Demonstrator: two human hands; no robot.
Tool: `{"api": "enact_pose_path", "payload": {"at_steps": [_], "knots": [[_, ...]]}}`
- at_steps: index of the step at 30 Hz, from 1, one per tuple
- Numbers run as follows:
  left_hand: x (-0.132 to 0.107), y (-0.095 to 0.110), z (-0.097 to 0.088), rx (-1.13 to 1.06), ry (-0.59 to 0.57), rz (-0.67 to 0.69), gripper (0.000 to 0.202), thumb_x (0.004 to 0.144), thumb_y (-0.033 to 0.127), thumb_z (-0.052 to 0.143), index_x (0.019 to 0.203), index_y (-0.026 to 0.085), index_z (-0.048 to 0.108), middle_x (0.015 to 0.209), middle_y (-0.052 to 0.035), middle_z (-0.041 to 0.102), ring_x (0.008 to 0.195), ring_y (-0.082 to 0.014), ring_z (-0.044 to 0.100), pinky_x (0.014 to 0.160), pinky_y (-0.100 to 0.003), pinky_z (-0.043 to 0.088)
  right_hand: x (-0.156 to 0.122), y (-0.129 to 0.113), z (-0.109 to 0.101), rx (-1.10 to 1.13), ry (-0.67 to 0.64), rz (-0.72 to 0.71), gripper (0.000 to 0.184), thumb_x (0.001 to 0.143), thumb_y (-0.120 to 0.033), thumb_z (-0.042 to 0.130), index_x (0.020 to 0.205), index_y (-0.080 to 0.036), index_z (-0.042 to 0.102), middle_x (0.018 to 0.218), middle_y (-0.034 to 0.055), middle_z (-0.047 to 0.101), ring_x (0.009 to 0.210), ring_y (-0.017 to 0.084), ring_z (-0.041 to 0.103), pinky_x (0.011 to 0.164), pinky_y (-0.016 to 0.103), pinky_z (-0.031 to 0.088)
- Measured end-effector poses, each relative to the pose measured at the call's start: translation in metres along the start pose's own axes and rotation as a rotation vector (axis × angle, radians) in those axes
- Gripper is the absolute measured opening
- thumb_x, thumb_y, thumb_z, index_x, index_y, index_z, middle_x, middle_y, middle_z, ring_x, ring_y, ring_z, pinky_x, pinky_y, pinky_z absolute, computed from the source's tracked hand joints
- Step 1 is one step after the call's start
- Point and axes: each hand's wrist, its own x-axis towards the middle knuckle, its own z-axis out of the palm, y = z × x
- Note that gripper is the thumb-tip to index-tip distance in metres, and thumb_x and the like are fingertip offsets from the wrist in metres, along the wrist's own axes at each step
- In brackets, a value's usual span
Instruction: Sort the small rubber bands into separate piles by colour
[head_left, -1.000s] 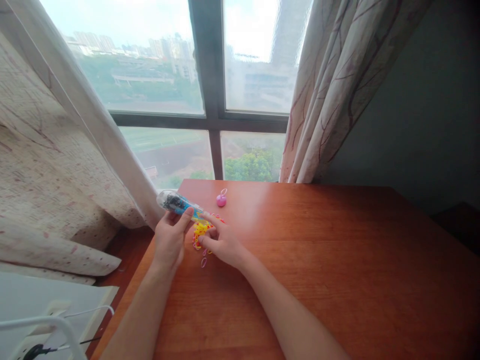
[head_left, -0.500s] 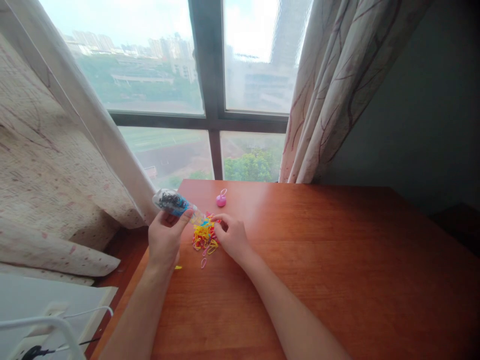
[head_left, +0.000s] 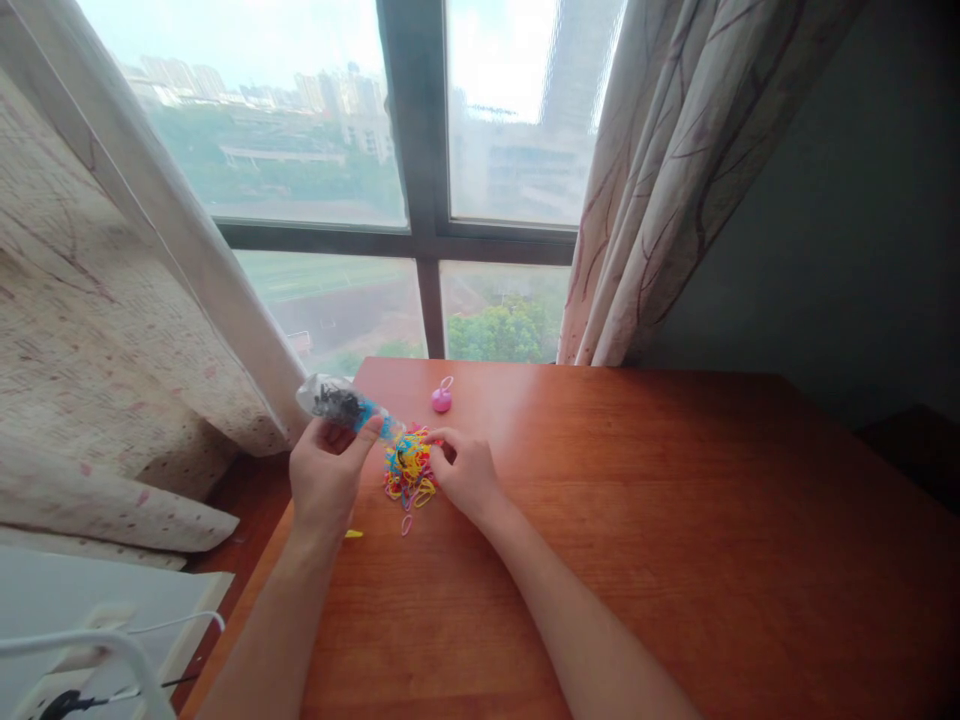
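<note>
My left hand (head_left: 324,478) is closed around a clear plastic bottle (head_left: 339,402) holding black and blue rubber bands. The bottle is tilted, its narrow end pointing down and right over a pile of coloured rubber bands (head_left: 411,468) on the table. Yellow, blue, red and pink bands show in the pile, with a loose pink one (head_left: 406,525) in front. At the pile's right edge is my right hand (head_left: 466,478), its fingers bent and apart, with nothing visible held. A round pink cap (head_left: 442,400) with a loop stands behind the pile.
The brown wooden table (head_left: 660,520) reaches to the window. A small yellow piece (head_left: 354,534) lies by my left wrist. Patterned curtains (head_left: 135,250) hang on both sides. Below left, a white cable (head_left: 97,640) runs past a wall socket.
More blue bands, and some dark ones, now lie on the pile. The bands inside the bottle have slid down, and my left hand has shifted slightly left. My right hand has barely moved.
</note>
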Motion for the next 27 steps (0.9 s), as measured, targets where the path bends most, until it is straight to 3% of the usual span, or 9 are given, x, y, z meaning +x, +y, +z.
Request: {"api": "enact_pose_path", "payload": {"at_steps": [6,11,17,27], "knots": [[0.001,-0.003,0.000,0.004,0.019,0.009,0.035,0.061,0.028,0.084,0.091,0.017,0.070,0.094,-0.0044,0.074,0.091,-0.0215,0.069,0.087,-0.031,0.053,-0.006,-0.005,0.001,-0.175,-0.083,-0.017,0.026,0.083,-0.021,0.055,0.098,-0.030,0.075,0.073,-0.0016,0.071,0.064,0.016,0.062,0.062,0.022,0.042],[0.000,-0.002,0.001,0.003,0.023,-0.007,0.035,0.060,0.030,0.084,0.089,0.017,0.069,0.091,-0.0043,0.074,0.088,-0.0222,0.069,0.082,-0.030,0.054,-0.011,-0.016,0.003,-0.267,-0.173,-0.086,0.041,0.079,-0.024,0.061,0.117,-0.035,0.069,0.079,-0.0002,0.072,0.068,0.019,0.064,0.064,0.025,0.043],[0.000,-0.004,0.001,-0.005,0.012,-0.017,0.037,0.060,0.031,0.085,0.089,0.016,0.069,0.092,-0.0047,0.074,0.089,-0.0219,0.069,0.085,-0.032,0.054,-0.007,-0.014,-0.003,-0.293,-0.118,-0.039,0.044,0.086,-0.022,0.053,0.128,-0.028,0.061,0.082,0.0029,0.073,0.068,0.019,0.064,0.062,0.025,0.042],[-0.002,-0.001,0.002,0.003,-0.060,-0.084,0.043,0.051,0.027,0.090,0.087,0.016,0.070,0.089,-0.0052,0.075,0.087,-0.0230,0.070,0.086,-0.034,0.054,-0.006,-0.013,-0.002,-0.209,-0.064,-0.043,0.038,0.087,-0.019,0.052,0.123,-0.026,0.064,0.076,0.0004,0.070,0.064,0.016,0.061,0.060,0.023,0.039]]}}
